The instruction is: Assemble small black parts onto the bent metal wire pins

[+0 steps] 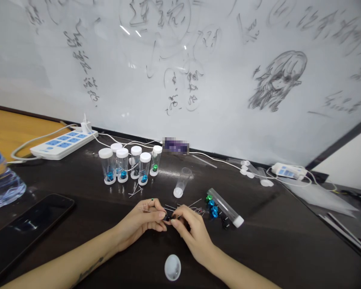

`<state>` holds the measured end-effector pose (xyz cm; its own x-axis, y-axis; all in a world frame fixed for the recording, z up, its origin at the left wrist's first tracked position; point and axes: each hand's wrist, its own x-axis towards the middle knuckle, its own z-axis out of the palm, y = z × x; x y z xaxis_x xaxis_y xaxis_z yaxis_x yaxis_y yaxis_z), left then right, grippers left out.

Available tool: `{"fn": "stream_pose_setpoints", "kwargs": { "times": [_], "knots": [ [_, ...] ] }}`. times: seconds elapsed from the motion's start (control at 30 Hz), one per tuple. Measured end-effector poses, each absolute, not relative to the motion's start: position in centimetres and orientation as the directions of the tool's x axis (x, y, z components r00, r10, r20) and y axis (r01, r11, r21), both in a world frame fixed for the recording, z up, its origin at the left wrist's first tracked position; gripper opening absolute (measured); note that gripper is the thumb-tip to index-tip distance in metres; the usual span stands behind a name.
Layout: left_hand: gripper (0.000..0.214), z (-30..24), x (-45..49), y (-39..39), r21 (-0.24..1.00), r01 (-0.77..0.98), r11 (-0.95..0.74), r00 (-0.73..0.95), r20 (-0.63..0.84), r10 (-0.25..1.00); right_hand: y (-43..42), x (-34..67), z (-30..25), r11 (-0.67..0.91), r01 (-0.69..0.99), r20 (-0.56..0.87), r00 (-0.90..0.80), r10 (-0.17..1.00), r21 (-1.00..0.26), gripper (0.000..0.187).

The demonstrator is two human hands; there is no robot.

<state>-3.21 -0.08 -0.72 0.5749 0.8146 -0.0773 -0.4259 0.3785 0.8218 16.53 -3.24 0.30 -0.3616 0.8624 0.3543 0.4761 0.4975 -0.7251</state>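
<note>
My left hand [147,216] and my right hand [191,224] meet over the dark table, fingertips pinched on a small black part [167,218]. Its exact kind is too small to make out. Thin pale sticks [195,208] lie behind my right hand, partly hidden by it. To the right are blue metallic pieces [213,209], a green piece [209,198] and black pieces [225,221], beside a clear tube with a white cap [225,206]. Another clear tube [183,180] stands tilted beyond my hands. Nearer me sits a small whitish oval dish [172,267].
Several white-capped clear tubes [122,166] with blue, green or black pieces stand at back left. A phone [27,237], a water bottle [1,176] and a power strip [64,143] are on the left. White caps [247,170] and another power strip [289,171] lie at back right, before a whiteboard [132,100].
</note>
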Motion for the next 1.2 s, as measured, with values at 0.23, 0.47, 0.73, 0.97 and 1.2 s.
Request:
{"fn": "stream_pose_setpoints", "kwargs": {
  "times": [0.23, 0.47, 0.73, 0.97, 1.2],
  "knots": [
    [0.013, -0.75, -3.19, 0.02, 0.825, -0.418, 0.381, 0.573, -0.086, 0.815, -3.33, 16.47, -0.1, 0.516, 0.452, 0.379, -0.361, 0.852, -0.728, 0.01],
    [0.013, -0.67, -3.17, -0.07, 0.828, -0.409, 0.384, 0.574, -0.094, 0.814, -3.38, 16.49, 0.23, 0.495, 0.469, 0.346, -0.371, 0.862, -0.732, 0.011],
    [0.014, -0.67, -3.15, 0.04, 0.834, -0.401, 0.379, 0.593, -0.08, 0.801, -3.21, 16.72, 0.21, 0.495, 0.506, 0.307, -0.41, 0.859, -0.707, 0.03],
    [0.016, -0.89, -3.15, -0.06, 0.843, -0.401, 0.358, 0.579, -0.07, 0.812, -3.36, 16.43, 0.34, 0.506, 0.512, 0.334, -0.393, 0.857, -0.694, 0.014],
    [0.016, -0.98, -3.16, -0.07, 0.841, -0.408, 0.354, 0.565, -0.072, 0.822, -3.07, 16.64, -0.51, 0.564, 0.426, 0.431, -0.372, 0.822, -0.707, 0.011]
  ]
}}
